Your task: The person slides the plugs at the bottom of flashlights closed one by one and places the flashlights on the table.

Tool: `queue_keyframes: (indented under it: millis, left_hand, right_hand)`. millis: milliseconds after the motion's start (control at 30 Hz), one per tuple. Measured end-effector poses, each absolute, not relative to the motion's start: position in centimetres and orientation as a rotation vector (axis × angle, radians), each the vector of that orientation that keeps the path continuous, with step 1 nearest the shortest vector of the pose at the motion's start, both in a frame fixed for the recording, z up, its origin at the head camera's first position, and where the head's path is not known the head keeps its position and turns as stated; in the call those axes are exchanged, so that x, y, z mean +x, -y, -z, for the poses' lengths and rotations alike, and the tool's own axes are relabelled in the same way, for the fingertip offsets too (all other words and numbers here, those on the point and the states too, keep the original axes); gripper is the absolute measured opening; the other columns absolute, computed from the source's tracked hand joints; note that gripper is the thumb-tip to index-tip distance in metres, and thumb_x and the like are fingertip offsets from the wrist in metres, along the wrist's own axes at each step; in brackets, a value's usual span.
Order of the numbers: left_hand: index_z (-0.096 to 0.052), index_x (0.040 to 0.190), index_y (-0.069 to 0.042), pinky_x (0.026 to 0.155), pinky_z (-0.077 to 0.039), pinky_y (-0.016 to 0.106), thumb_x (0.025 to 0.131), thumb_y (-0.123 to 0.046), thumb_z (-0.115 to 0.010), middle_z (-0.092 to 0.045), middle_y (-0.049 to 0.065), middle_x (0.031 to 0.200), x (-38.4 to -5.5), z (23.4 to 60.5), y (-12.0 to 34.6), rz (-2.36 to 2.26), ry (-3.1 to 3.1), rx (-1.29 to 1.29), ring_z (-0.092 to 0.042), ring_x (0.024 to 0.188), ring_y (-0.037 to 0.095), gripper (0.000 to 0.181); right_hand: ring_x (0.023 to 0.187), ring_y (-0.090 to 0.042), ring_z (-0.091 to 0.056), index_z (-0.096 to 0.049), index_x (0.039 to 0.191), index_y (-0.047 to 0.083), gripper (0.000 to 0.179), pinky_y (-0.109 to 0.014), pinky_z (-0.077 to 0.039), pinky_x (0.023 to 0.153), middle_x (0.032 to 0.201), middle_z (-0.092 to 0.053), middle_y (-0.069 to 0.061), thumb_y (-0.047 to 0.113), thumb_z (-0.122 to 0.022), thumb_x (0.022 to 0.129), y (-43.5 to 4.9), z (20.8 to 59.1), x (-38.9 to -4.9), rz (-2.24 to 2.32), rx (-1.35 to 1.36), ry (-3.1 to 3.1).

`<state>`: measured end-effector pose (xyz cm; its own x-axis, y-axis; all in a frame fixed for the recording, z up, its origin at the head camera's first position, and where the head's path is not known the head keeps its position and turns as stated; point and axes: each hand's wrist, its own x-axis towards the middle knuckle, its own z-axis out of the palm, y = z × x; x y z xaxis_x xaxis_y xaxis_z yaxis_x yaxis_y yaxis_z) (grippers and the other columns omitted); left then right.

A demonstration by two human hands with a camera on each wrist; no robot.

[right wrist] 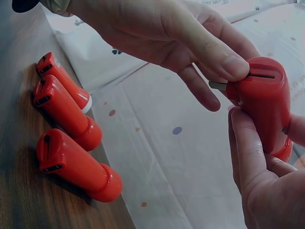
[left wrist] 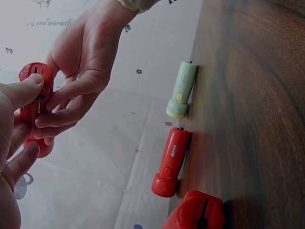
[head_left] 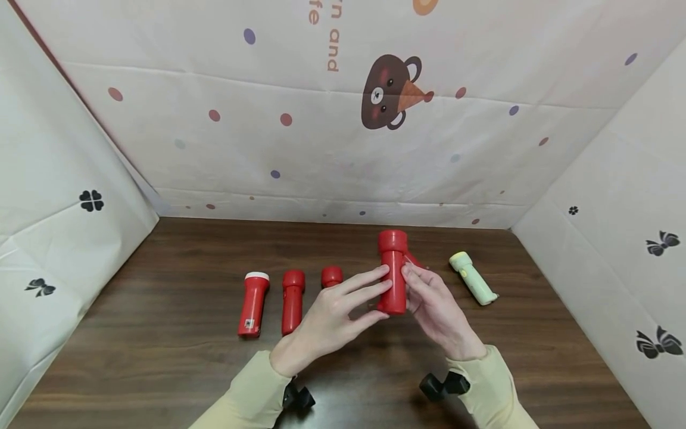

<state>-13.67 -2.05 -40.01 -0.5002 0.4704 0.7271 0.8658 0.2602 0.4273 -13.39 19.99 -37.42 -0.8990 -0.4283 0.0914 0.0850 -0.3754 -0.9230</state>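
Both hands hold a red flashlight (head_left: 393, 280) upright above the table, its wider head at the top. My left hand (head_left: 334, 313) pinches it from the left, thumb at the bottom end and fingers along the barrel. From the other side, my right hand (head_left: 436, 307) grips the barrel with its thumb and fingers. In the right wrist view, the flashlight's end has a dark slot, and a small metal prong (right wrist: 218, 86) sticks out beside the left thumb. The right hand's fingers (left wrist: 71, 114) lie along the barrel in the left wrist view.
Left on the brown table (head_left: 177, 286) lie a white-rimmed red flashlight (head_left: 253, 304), a plain red one (head_left: 292, 301) and a third red one (head_left: 331, 275), partly covered by the left hand. Another red flashlight (left wrist: 171, 162) lies behind the held one; a pale green flashlight (head_left: 474, 279) lies right.
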Motion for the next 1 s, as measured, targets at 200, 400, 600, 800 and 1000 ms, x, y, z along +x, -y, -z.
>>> queue_keyframes:
  millis: [200,400,600,800,1000]
  left_hand:
    - [-0.07,0.137,-0.008,0.101,-0.059,0.022,0.085,-0.014,-0.088,-0.066,0.011,0.148,-13.61,40.14,2.23,1.176,2.07,-1.198,-0.07,0.13,0.022,0.055]
    - [-0.07,0.137,-0.007,0.101,-0.059,0.023,0.084,-0.015,-0.089,-0.067,0.012,0.147,-13.57,40.18,2.26,1.167,2.035,-1.201,-0.07,0.131,0.022,0.056]
    - [-0.069,0.137,-0.006,0.103,-0.058,0.023,0.084,-0.014,-0.089,-0.067,0.013,0.147,-13.56,40.21,2.07,1.178,2.01,-1.212,-0.069,0.132,0.023,0.057]
    - [-0.069,0.137,-0.006,0.104,-0.058,0.024,0.084,-0.014,-0.089,-0.067,0.012,0.147,-13.61,40.35,2.14,1.188,2.018,-1.205,-0.069,0.132,0.023,0.057]
    - [-0.07,0.136,-0.005,0.103,-0.058,0.023,0.084,-0.014,-0.089,-0.068,0.013,0.145,-13.81,40.43,1.98,1.186,1.985,-1.207,-0.07,0.131,0.024,0.057]
  right_hand:
    - [0.097,-0.002,-0.074,-0.07,0.122,0.017,0.029,-0.019,-0.063,0.081,0.11,-0.076,0.009,0.018,-0.042,0.114,-19.54,37.56,-13.47,2.333,-0.461,-1.539]
    - [0.1,-0.003,-0.074,-0.07,0.125,0.017,0.03,-0.022,-0.064,0.087,0.114,-0.075,0.009,0.018,-0.043,0.114,-19.53,37.58,-13.35,2.332,-0.44,-1.549]
    - [0.1,-0.005,-0.074,-0.069,0.128,0.016,0.03,-0.022,-0.064,0.086,0.115,-0.075,0.008,0.018,-0.043,0.114,-19.65,37.58,-13.1,2.32,-0.428,-1.575]
    - [0.099,-0.005,-0.076,-0.068,0.129,0.016,0.031,-0.023,-0.064,0.085,0.116,-0.075,0.007,0.017,-0.041,0.114,-19.51,37.62,-13.16,2.318,-0.447,-1.561]
    - [0.103,-0.006,-0.075,-0.068,0.13,0.017,0.031,-0.023,-0.064,0.089,0.118,-0.073,0.008,0.017,-0.042,0.114,-19.61,37.47,-13.05,2.32,-0.43,-1.565]
